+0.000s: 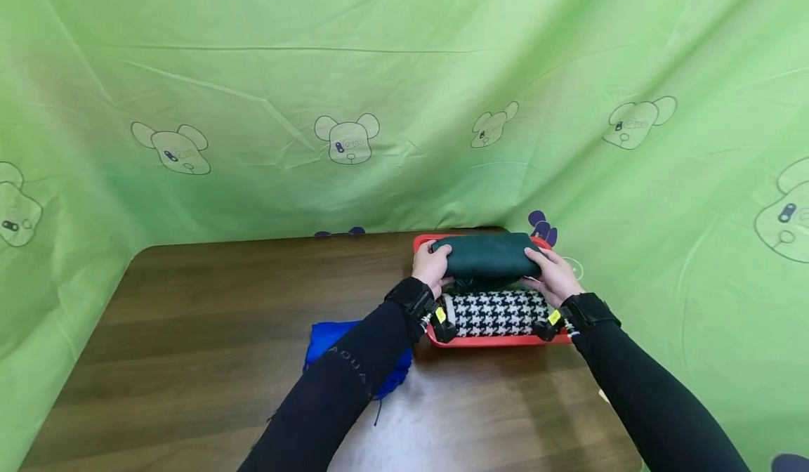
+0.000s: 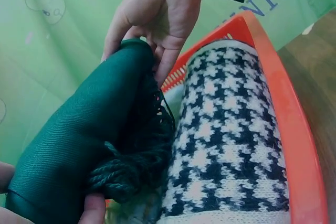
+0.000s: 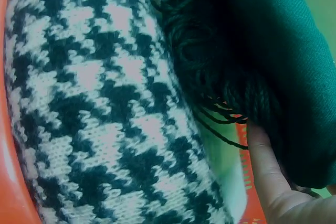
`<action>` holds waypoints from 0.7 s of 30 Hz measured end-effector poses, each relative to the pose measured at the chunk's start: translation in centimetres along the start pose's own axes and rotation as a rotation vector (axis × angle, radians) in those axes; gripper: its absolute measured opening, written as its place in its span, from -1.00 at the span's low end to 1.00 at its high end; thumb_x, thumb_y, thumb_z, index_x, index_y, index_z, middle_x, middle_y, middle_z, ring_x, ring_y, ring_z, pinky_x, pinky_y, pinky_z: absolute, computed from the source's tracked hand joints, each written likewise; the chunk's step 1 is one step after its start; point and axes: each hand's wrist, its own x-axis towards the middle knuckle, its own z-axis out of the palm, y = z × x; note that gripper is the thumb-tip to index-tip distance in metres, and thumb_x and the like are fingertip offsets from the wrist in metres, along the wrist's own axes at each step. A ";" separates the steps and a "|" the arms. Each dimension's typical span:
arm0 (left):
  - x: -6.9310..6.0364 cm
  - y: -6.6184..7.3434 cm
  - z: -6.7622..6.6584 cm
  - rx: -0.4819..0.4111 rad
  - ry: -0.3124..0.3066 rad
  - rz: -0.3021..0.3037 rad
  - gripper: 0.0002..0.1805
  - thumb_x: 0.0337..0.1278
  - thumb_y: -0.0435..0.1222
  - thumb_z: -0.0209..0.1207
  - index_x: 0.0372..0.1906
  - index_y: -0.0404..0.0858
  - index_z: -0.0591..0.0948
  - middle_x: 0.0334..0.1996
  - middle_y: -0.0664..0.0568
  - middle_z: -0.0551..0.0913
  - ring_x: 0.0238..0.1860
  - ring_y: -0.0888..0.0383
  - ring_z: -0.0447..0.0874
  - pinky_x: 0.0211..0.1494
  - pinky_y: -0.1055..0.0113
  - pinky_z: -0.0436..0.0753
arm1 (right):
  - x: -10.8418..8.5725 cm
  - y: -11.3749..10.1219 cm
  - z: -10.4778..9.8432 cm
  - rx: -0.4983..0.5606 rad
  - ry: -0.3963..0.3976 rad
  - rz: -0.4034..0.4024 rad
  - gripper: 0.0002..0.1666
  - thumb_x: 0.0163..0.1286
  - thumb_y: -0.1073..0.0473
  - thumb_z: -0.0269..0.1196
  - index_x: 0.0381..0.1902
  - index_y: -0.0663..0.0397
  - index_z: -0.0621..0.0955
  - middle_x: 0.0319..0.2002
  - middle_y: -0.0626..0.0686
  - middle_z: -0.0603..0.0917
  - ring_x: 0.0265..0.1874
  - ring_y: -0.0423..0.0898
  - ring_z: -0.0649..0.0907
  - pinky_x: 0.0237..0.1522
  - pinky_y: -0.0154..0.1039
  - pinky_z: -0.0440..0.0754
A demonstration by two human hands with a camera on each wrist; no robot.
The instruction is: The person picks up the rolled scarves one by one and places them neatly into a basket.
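Note:
A rolled dark green scarf with stringy fringe is held at both ends over the far part of a red basket. My left hand grips its left end, thumb on top and fingers beneath. At the other end my right hand holds the roll the same way; a finger shows under the fringe in the right wrist view. Beside the green roll, in the near half of the basket, lies a rolled black-and-white houndstooth knit scarf. How far the green roll sits inside the basket is hard to tell.
A folded blue cloth with fringe lies on the wooden table, partly behind my left forearm. Green curtain with bear-head drawings hangs behind the table and at its sides. The basket stands near the table's far right edge.

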 end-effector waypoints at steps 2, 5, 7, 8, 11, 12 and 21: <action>0.0 -0.1 0.0 -0.002 -0.005 -0.004 -0.37 0.61 -0.31 0.09 0.64 -0.29 0.26 0.55 -0.36 0.28 0.47 -0.38 0.39 0.40 -0.31 0.53 | 0.2 0.2 -0.2 -0.017 0.007 0.003 -0.03 0.73 -0.01 0.08 0.76 0.15 -0.19 0.72 0.31 -0.11 -0.05 -0.41 0.64 0.51 0.00 0.40; 0.1 -0.3 0.0 -0.003 -0.008 -0.005 -0.36 0.62 -0.32 0.08 0.65 -0.31 0.24 0.56 -0.38 0.25 0.48 -0.40 0.36 0.42 -0.33 0.50 | 0.4 0.5 -0.5 -0.035 0.015 0.006 -0.04 0.73 -0.02 0.10 0.75 0.19 -0.13 0.69 0.31 -0.04 -0.08 -0.41 0.65 0.43 -0.07 0.53; 0.3 -0.5 0.0 0.001 -0.005 -0.005 -0.37 0.62 -0.32 0.07 0.65 -0.31 0.24 0.57 -0.38 0.24 0.48 -0.41 0.35 0.42 -0.34 0.50 | 0.6 0.7 -0.8 -0.042 0.020 0.008 -0.06 0.72 -0.02 0.11 0.74 0.21 -0.09 0.66 0.29 0.01 -0.09 -0.41 0.65 0.36 -0.12 0.60; 0.4 -0.6 0.1 0.006 -0.001 -0.004 -0.37 0.62 -0.33 0.07 0.64 -0.32 0.24 0.56 -0.39 0.24 0.48 -0.42 0.36 0.41 -0.35 0.50 | 0.7 0.7 -0.8 -0.044 0.023 0.008 -0.07 0.72 -0.02 0.11 0.74 0.22 -0.07 0.66 0.28 0.02 -0.09 -0.41 0.65 0.34 -0.13 0.62; 0.7 -0.9 0.2 0.015 0.006 -0.004 -0.37 0.62 -0.34 0.05 0.64 -0.32 0.24 0.57 -0.39 0.24 0.48 -0.43 0.36 0.41 -0.35 0.49 | 1.0 0.9 -0.9 -0.061 0.048 0.012 -0.10 0.71 -0.02 0.14 0.72 0.22 0.01 0.63 0.28 0.07 -0.10 -0.40 0.64 0.24 -0.20 0.69; 0.7 -1.0 0.2 0.018 0.008 -0.003 -0.38 0.62 -0.35 0.05 0.64 -0.32 0.24 0.57 -0.39 0.24 0.48 -0.42 0.36 0.41 -0.35 0.50 | 1.1 1.0 -0.9 -0.070 0.059 0.013 -0.10 0.70 -0.02 0.14 0.72 0.22 0.02 0.62 0.28 0.08 -0.10 -0.39 0.63 0.21 -0.21 0.70; 2.6 -1.7 -0.3 0.054 0.000 0.008 -0.35 0.61 -0.39 0.07 0.66 -0.28 0.24 0.62 -0.31 0.20 0.49 -0.40 0.37 0.39 -0.34 0.53 | 1.8 1.0 -0.3 -0.157 0.123 0.045 -0.13 0.72 0.00 0.10 0.73 0.24 0.02 0.68 0.34 -0.02 0.41 0.08 0.40 0.43 -0.02 0.53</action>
